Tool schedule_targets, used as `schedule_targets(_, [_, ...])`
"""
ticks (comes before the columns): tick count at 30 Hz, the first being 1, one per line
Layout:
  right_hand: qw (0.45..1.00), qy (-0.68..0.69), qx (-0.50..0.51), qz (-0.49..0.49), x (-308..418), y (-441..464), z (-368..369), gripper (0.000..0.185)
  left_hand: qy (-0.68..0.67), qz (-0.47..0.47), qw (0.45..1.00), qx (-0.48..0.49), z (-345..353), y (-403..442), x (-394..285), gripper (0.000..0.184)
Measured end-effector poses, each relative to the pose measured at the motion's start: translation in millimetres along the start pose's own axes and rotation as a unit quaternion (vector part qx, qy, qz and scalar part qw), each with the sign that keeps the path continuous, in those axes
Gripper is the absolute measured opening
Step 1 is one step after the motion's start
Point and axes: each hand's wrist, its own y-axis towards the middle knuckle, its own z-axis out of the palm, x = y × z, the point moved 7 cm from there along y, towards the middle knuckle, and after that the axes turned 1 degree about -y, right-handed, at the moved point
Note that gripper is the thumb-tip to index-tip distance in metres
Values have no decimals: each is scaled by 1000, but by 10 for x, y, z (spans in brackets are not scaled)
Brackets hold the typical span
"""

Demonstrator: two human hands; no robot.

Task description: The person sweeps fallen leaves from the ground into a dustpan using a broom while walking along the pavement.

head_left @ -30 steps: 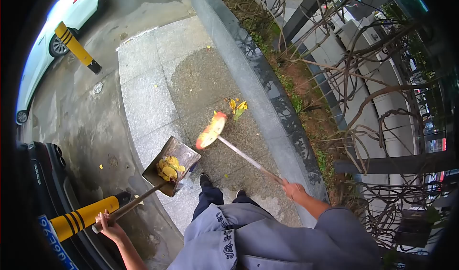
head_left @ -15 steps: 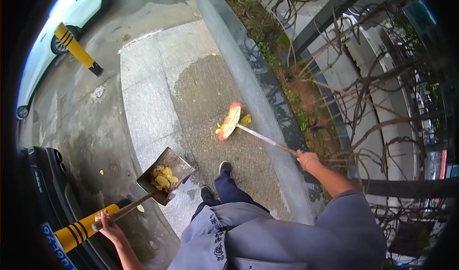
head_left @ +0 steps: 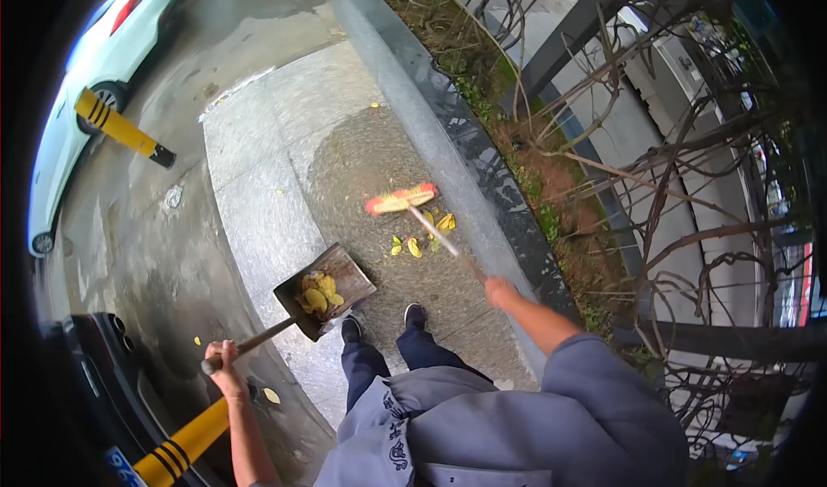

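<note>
My left hand (head_left: pixel 226 373) is wrapped round the wooden handle of a metal dustpan (head_left: pixel 349 278), which holds a heap of yellow leaves (head_left: pixel 317 292). The dustpan is at the left of my feet, its mouth facing right. In my right hand (head_left: pixel 500 292) is the stick of a broom (head_left: pixel 401 200) with a red and cream head. The broom head is over the damp paving, beyond several loose yellow leaves (head_left: pixel 413 247). Another leaf (head_left: pixel 445 222) lies by the broom stick. Whether the bristles touch the ground I cannot tell.
A grey stone kerb (head_left: pixel 482 194) borders a planting bed (head_left: pixel 521 155) with bare, tangled branches at right. Yellow and black bollards (head_left: pixel 121 127) stand at left, near a white car (head_left: pixel 103 65) and a dark car (head_left: pixel 108 383). A pale leaf (head_left: pixel 271 396) lies near my left arm.
The broom head has swung to the left and away from me, turning crosswise and uncovering leaves. The dustpan has moved right and forward with its leaves, and my feet have shifted.
</note>
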Motion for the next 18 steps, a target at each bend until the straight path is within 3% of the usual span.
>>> schedule_targets(2, [998,36,50,-6,-87,-324,586,17,23,11,999,40,193,157,100,22])
schedule_targets(4, [980,45,186,47,159,-976,499,19,2,-3,998,69,430,268,202,25])
schedule_targets(5, [980,44,185,60,184,-1211,422,19,-22,-18,996,87,599,333,231,25])
schedule_targets(7, [949,262,166,59,229,-1496,411,22,16,-9,993,120,733,424,344,26])
schedule_targets(8, [948,264,166,64,256,-1524,449,22,27,-16,991,131,773,461,411,24])
schedule_targets(10, [978,179,38,100,182,-1501,286,18,13,-28,990,134,908,556,375,24])
schedule_targets(14, [978,119,73,154,354,-1249,259,20,17,-19,987,161,993,580,332,26])
schedule_targets(16, [956,183,176,149,477,-1095,416,15,50,-6,983,176,1121,602,260,26])
schedule_targets(18, [950,238,159,124,577,-1267,454,12,43,7,981,187,1116,583,275,25])
